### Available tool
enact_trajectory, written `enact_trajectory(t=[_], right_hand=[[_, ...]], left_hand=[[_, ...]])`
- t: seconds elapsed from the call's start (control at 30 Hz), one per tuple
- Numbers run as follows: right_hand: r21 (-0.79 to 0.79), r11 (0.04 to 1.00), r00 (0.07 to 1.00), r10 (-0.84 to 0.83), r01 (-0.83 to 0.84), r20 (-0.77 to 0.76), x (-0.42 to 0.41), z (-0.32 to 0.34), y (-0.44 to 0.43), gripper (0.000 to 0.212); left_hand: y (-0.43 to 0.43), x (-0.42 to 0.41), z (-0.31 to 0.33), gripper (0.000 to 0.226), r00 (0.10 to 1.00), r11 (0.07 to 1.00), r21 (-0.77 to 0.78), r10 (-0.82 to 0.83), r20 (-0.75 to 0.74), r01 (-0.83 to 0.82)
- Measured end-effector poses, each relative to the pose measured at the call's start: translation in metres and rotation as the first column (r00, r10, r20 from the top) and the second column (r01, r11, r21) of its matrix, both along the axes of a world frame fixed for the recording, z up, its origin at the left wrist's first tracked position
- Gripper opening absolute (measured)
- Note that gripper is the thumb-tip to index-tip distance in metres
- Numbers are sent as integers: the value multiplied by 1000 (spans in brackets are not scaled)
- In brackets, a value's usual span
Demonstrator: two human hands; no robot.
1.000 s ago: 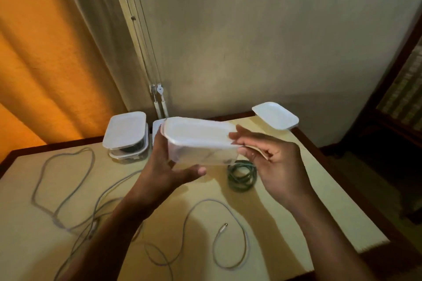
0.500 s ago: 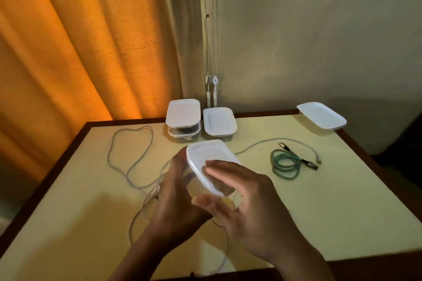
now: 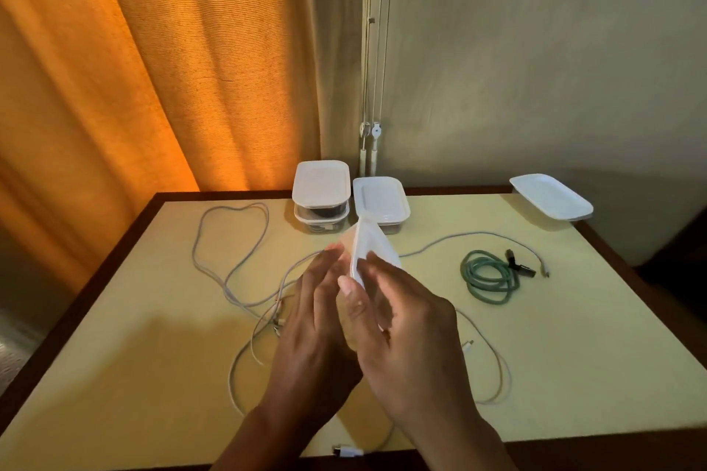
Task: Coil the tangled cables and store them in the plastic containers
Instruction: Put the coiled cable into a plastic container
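Head view: a tilted clear plastic container with white lid (image 3: pixel 368 245) sits between both hands; the left hand (image 3: pixel 306 325) presses flat-fingered against it, and the right hand (image 3: pixel 409 333) pinches its rim.

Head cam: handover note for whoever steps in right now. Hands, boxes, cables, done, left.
Hands: left hand lies with nearly straight fingers against the held box; right hand pinches the same box, which is tilted on edge above the table.
Back edge: two stacked boxes, something dark inside the top one; a single lidded box beside them.
Done: green cable is coiled, lying on the table, not boxed.
Left: white cables are loose and tangled; coil and box them, then box the green one.
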State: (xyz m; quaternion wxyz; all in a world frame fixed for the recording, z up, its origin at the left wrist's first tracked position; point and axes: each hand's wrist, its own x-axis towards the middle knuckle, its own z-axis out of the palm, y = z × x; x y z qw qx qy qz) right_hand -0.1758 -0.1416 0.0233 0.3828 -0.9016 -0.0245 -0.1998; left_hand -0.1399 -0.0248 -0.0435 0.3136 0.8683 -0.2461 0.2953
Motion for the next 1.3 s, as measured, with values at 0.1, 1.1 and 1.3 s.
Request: enact_trajectory(t=[0.1, 1.1, 1.3], right_hand=[[-8, 1000, 994, -21, 22, 108, -2, -4, -3, 54], [-40, 954, 905, 296, -298, 305, 0, -39, -36, 41], [119, 922, 919, 344, -369, 191, 1, -35, -34, 36]], left_hand=[[-1, 3, -1, 84, 997, 999, 33, -44, 56, 42], [-5, 8, 26, 75, 446, 175, -920, -833, -328, -349], [2, 12, 25, 67, 444, 191, -910, -823, -353, -368]])
